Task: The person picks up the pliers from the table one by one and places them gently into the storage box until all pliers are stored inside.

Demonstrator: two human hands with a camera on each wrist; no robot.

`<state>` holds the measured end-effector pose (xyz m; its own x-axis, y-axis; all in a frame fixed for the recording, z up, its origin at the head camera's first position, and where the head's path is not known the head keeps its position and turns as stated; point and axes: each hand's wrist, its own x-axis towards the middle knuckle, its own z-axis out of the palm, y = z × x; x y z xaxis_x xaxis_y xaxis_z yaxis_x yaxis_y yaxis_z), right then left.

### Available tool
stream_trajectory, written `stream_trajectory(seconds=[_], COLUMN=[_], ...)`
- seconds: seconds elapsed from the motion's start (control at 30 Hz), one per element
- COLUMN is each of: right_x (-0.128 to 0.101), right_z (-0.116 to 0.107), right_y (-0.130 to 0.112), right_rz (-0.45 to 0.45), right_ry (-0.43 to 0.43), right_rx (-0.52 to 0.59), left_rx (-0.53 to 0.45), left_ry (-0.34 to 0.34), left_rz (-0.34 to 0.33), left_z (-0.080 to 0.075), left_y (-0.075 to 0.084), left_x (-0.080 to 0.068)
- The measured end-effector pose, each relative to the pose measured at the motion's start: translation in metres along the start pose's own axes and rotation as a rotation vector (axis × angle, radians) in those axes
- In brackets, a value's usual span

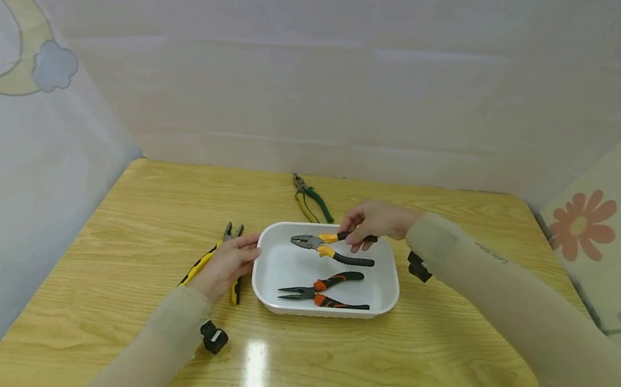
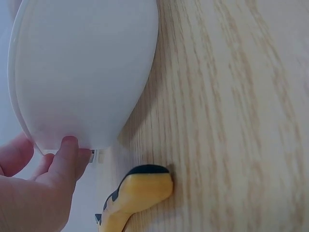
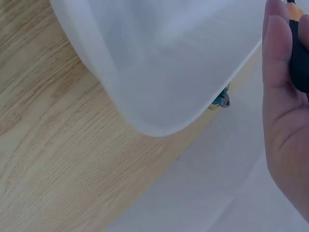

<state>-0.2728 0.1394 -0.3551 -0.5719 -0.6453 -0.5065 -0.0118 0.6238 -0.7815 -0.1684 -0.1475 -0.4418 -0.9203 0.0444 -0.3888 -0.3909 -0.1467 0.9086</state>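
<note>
Nearest the head camera, our two sleeved forearms reach out over the wooden surface (image 1: 130, 204). Our left hand (image 1: 224, 265) lies with relaxed fingers on the yellow-handled pliers (image 1: 198, 266), its fingertips touching the near-left rim of the white tray (image 1: 388, 282). Our right hand (image 1: 370, 221) curls thumb and fingers round one handle of the orange-and-black combination pliers (image 1: 326, 245), which hang just over the far part of the tray, between our two hands. Below them, inside the tray, lie the long-nose pliers (image 1: 325, 288). Beyond our right hand, the green-handled pliers (image 1: 312, 199) rest on the surface, apart from the tray.

From the left wrist, we see the fingertips (image 2: 67, 147) against the tray's underside rim (image 2: 48, 140), with a yellow handle end (image 2: 142, 191) just beside them.

From the right wrist, our fingers (image 3: 277, 58) wrap a black handle (image 3: 300, 53) just past the tray's wall (image 3: 159, 87).

We judge that holding a single handle could let the pliers swing open or slip and clatter onto the long-nose pair. Our left hand's nudge on the rim could also slide the light tray.

No brand or writing is readable.
</note>
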Motion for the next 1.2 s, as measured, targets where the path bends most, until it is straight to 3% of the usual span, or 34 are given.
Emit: stream_trajectory(seconds=[0.27, 0.9, 1.2], right_x=[0.014, 0.037, 0.042], right_z=[0.005, 0.021, 0.029], right_y=[0.001, -0.005, -0.004], right_rz=[0.018, 0.099, 0.086], right_ry=[0.011, 0.015, 0.019], right_rx=[-0.038, -0.107, -0.119], left_rx=[-0.002, 0.005, 0.006], left_ry=[0.023, 0.010, 0.018], left_rz=[-0.014, -0.005, -0.015], left_z=[0.000, -0.001, 0.001], left_y=[0.000, 0.000, 0.002], left_x=[0.001, 0.003, 0.002])
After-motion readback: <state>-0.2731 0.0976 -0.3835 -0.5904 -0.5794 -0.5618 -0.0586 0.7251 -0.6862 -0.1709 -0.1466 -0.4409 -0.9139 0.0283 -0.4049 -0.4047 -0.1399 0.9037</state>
